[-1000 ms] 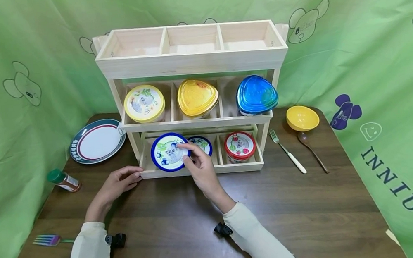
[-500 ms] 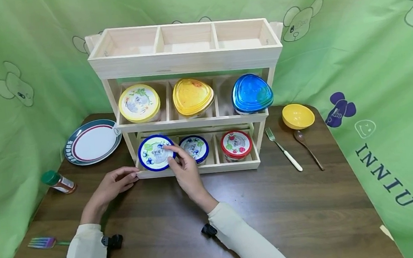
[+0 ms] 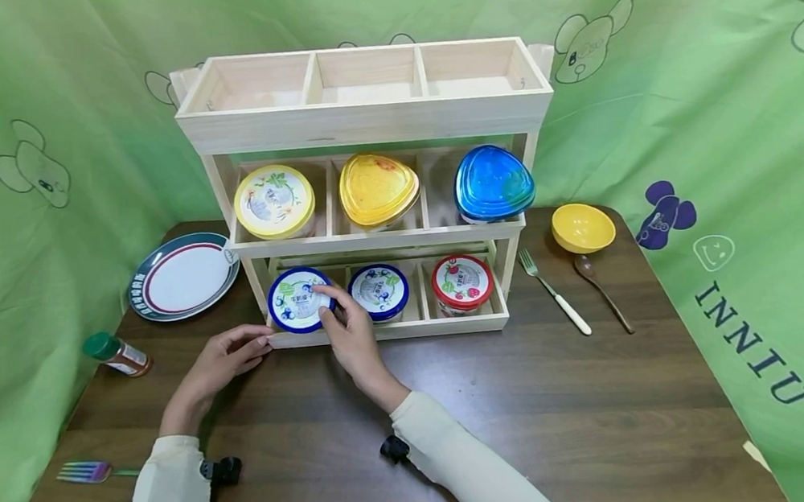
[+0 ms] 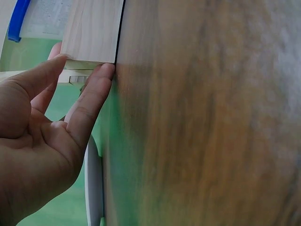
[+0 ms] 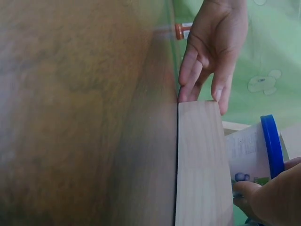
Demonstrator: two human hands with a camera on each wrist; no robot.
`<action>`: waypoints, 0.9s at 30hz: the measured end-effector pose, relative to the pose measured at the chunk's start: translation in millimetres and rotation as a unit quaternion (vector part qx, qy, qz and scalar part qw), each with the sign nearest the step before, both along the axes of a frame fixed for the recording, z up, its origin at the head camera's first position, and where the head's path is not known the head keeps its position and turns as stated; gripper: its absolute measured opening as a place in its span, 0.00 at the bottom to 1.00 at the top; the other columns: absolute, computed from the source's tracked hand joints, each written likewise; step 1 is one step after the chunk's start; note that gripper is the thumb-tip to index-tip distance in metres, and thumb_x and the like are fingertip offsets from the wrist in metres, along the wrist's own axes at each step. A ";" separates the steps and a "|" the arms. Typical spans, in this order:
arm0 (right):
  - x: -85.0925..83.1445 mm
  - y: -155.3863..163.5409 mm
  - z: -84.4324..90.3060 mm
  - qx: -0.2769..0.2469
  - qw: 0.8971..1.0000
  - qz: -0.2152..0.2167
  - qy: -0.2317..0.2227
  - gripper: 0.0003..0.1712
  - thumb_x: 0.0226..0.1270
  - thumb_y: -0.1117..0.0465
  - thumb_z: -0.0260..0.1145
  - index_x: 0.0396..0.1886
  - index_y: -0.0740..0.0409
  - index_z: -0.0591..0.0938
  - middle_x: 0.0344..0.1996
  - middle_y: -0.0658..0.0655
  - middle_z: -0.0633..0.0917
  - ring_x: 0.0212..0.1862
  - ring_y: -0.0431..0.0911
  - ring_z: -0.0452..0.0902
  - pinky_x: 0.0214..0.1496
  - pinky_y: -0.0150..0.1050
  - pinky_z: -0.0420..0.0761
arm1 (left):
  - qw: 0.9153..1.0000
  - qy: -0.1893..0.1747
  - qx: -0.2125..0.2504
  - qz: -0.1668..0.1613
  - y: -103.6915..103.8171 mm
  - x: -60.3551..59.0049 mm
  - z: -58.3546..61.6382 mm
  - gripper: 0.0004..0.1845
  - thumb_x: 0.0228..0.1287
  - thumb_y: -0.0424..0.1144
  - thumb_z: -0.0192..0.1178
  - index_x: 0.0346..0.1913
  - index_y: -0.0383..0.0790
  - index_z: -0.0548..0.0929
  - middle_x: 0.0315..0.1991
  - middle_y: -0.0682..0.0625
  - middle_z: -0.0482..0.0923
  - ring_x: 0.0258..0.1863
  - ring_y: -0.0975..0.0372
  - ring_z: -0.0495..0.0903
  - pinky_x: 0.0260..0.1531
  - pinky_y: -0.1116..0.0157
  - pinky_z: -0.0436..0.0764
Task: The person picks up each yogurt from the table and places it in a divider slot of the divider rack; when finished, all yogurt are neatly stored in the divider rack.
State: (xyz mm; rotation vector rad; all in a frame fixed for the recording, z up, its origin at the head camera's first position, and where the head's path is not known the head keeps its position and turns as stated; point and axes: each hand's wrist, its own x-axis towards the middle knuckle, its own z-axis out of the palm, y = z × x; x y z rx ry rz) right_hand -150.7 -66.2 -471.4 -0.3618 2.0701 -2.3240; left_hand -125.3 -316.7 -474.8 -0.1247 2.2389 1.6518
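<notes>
A round tub with a blue-rimmed lid sits tilted in the bottom-left compartment of the three-tier wooden shelf. My right hand grips the tub at its right side, fingers on the lid. In the right wrist view the same tub shows behind the shelf's front board. My left hand rests on the table with straight fingers touching the shelf's front-left corner. In the left wrist view its fingertips press against the board.
The shelf also holds a small blue-lidded tub, a red-lidded tub, a yellow round tub and two triangular boxes. A plate, a spice bottle and a fork lie left; a bowl, fork and spoon lie right.
My right hand has carried the blue-lidded tub left and back into the bottom-left compartment, uncovering the small blue tub. The left hand has stayed at the shelf's corner.
</notes>
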 end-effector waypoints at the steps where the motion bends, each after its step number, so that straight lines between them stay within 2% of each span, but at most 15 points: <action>1: -0.3 -0.5 0.1 0.005 1.000 -0.001 -0.004 0.22 0.81 0.73 0.60 0.68 0.59 0.85 0.76 0.59 0.77 0.76 0.49 0.72 0.76 0.44 0.77 | 1.000 0.001 0.000 -0.001 0.1 -0.1 0.1 0.21 0.88 0.39 0.53 0.73 0.29 0.77 0.73 0.30 0.73 0.64 0.52 0.83 0.63 0.55 0.84; 4: -2.2 -1.0 0.5 0.037 0.999 0.002 -0.003 0.22 0.81 0.72 0.61 0.69 0.58 0.84 0.74 0.58 0.79 0.75 0.49 0.73 0.77 0.47 0.75 | 1.000 0.004 0.001 -0.003 0.5 -0.3 0.6 0.22 0.88 0.39 0.53 0.73 0.28 0.76 0.73 0.30 0.73 0.64 0.53 0.83 0.64 0.55 0.84; 6: -3.5 -0.6 1.2 0.075 0.997 0.012 0.004 0.23 0.81 0.70 0.62 0.72 0.58 0.82 0.76 0.59 0.77 0.78 0.52 0.70 0.80 0.47 0.71 | 1.000 0.005 0.000 -0.002 0.9 -0.4 0.8 0.22 0.88 0.39 0.53 0.73 0.28 0.76 0.73 0.30 0.73 0.63 0.54 0.84 0.64 0.55 0.84; 8: -3.9 0.6 1.9 0.115 0.993 0.027 0.006 0.25 0.81 0.67 0.64 0.75 0.57 0.80 0.80 0.63 0.71 0.81 0.55 0.65 0.81 0.46 0.70 | 1.000 0.005 0.000 0.000 1.2 -0.4 0.6 0.22 0.88 0.39 0.53 0.73 0.28 0.77 0.72 0.31 0.73 0.63 0.56 0.84 0.64 0.55 0.84; 12: -1.4 4.5 2.8 0.161 0.985 0.064 -0.001 0.30 0.82 0.65 0.65 0.80 0.55 0.75 0.85 0.72 0.55 0.82 0.62 0.60 0.74 0.42 0.78 | 1.000 0.004 0.003 0.002 1.9 -0.6 -0.7 0.21 0.88 0.38 0.54 0.72 0.28 0.77 0.72 0.31 0.74 0.62 0.59 0.84 0.64 0.55 0.84; 14: 1.3 7.0 3.2 0.169 0.983 0.075 0.001 0.33 0.82 0.64 0.66 0.82 0.55 0.72 0.86 0.74 0.48 0.81 0.64 0.61 0.73 0.42 0.78 | 1.000 0.005 0.005 0.000 1.8 -0.6 -1.0 0.21 0.88 0.38 0.54 0.73 0.28 0.77 0.72 0.32 0.74 0.61 0.61 0.84 0.64 0.55 0.84; 17: 6.3 11.4 3.1 0.174 0.982 0.076 0.015 0.34 0.81 0.64 0.66 0.83 0.56 0.71 0.86 0.74 0.46 0.74 0.63 0.73 0.72 0.44 0.81 | 1.000 0.006 0.009 0.000 2.5 -2.2 -1.0 0.21 0.88 0.38 0.54 0.73 0.28 0.77 0.71 0.33 0.75 0.60 0.62 0.84 0.64 0.56 0.84; 18: 8.0 13.1 2.8 0.175 0.982 0.075 0.019 0.34 0.81 0.64 0.66 0.83 0.56 0.71 0.86 0.73 0.46 0.73 0.63 0.73 0.72 0.44 0.81 | 1.000 0.007 0.010 0.000 2.9 -2.8 -1.1 0.21 0.88 0.38 0.55 0.73 0.28 0.77 0.71 0.33 0.75 0.60 0.63 0.84 0.63 0.56 0.84; 21: 13.6 18.2 2.0 0.166 0.983 0.079 0.017 0.32 0.81 0.65 0.65 0.82 0.57 0.73 0.87 0.71 0.47 0.75 0.62 0.72 0.72 0.43 0.81 | 1.000 0.007 0.012 0.000 4.0 -4.0 -0.8 0.21 0.88 0.38 0.55 0.73 0.28 0.77 0.71 0.33 0.74 0.60 0.63 0.84 0.63 0.56 0.84; 24: 19.0 23.1 2.1 0.156 0.984 0.087 0.011 0.29 0.82 0.64 0.64 0.79 0.57 0.76 0.87 0.68 0.49 0.82 0.60 0.61 0.73 0.41 0.79 | 1.000 0.006 0.009 -0.002 4.1 -4.4 0.3 0.21 0.88 0.38 0.54 0.73 0.28 0.77 0.72 0.32 0.73 0.60 0.63 0.83 0.63 0.56 0.84; 27: 25.0 31.9 8.6 0.151 0.984 0.097 0.009 0.28 0.83 0.62 0.65 0.78 0.56 0.77 0.88 0.65 0.51 0.82 0.57 0.61 0.73 0.42 0.79 | 1.000 0.008 0.003 -0.002 3.6 -3.9 1.4 0.21 0.88 0.38 0.54 0.72 0.28 0.77 0.72 0.30 0.73 0.59 0.64 0.83 0.63 0.56 0.85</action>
